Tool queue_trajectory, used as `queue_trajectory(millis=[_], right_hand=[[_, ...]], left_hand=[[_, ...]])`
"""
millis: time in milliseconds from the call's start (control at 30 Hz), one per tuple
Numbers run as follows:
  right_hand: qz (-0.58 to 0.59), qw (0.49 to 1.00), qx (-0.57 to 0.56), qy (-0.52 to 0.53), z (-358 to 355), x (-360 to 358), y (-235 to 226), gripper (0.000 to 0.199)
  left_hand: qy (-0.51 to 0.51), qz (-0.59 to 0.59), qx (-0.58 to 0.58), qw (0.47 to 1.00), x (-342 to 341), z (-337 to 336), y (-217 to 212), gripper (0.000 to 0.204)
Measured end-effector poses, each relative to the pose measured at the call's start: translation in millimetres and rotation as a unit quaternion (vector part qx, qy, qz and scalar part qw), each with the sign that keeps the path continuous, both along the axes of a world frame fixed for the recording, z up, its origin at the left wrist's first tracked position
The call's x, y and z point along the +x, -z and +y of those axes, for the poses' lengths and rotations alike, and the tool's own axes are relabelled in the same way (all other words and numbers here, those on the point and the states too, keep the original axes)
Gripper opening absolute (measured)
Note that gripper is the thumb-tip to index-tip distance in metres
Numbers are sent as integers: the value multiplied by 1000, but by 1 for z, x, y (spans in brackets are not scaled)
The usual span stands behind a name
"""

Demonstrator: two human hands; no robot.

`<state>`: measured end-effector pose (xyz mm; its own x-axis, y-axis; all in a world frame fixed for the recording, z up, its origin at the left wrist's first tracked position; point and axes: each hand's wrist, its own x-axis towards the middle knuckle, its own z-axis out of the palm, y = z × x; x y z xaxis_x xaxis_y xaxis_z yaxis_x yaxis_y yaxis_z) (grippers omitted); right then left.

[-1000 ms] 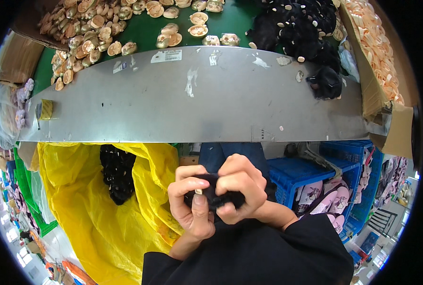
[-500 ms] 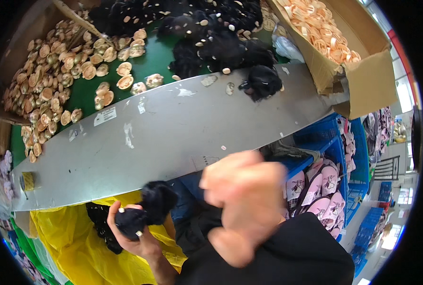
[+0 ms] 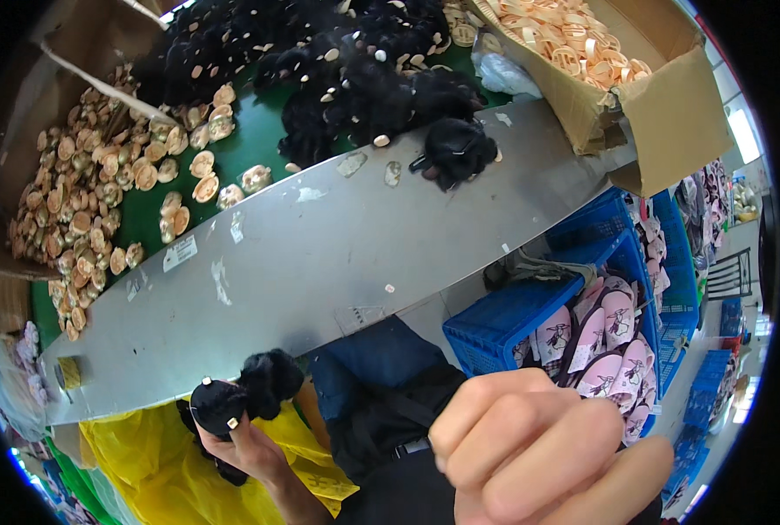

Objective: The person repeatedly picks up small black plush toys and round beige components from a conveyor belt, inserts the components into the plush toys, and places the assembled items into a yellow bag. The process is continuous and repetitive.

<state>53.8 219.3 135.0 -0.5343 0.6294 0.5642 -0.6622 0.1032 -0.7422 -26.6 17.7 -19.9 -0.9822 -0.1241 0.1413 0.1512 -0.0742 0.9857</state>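
Note:
My left hand (image 3: pixel 257 453) grips a black hair piece (image 3: pixel 218 406), a rounded dark cap with two small pale tabs on it. A bushy black tuft (image 3: pixel 270 376) hangs off its right side. The hand is over a yellow plastic bag (image 3: pixel 132 459), in which more black material partly shows. My right hand (image 3: pixel 538 446) is raised at the lower right, its fingers curled in and pressed together. Whatever they pinch, if anything, is hidden. Another black hair piece (image 3: pixel 456 150) lies by itself on the metal table strip (image 3: pixel 293 262).
Beyond the metal strip, a green surface (image 3: pixel 258 118) bears a heap of black hair pieces (image 3: pixel 355 87) and many peach-and-gold shell-like parts (image 3: pixel 83 210). A cardboard box (image 3: pixel 683 131) of peach plastic pieces stands far right. Blue crates (image 3: pixel 495 328) with pink slippers (image 3: pixel 604 350) are below.
My right hand has swung right and closer to the camera, away from the left hand. The left hand still holds the hair piece. The view has shifted slightly.

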Motion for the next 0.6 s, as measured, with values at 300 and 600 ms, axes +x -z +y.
queue_trajectory(millis=[300, 600], right_hand=[[-359, 890, 180, 217, 277, -160, 118, 34], [-479, 652, 446, 383, 564, -349, 220, 56]], left_hand=[[-6, 81, -327, 942, -46, 19, 30, 24], [-78, 102, -382, 915, -63, 18, 85, 28]])
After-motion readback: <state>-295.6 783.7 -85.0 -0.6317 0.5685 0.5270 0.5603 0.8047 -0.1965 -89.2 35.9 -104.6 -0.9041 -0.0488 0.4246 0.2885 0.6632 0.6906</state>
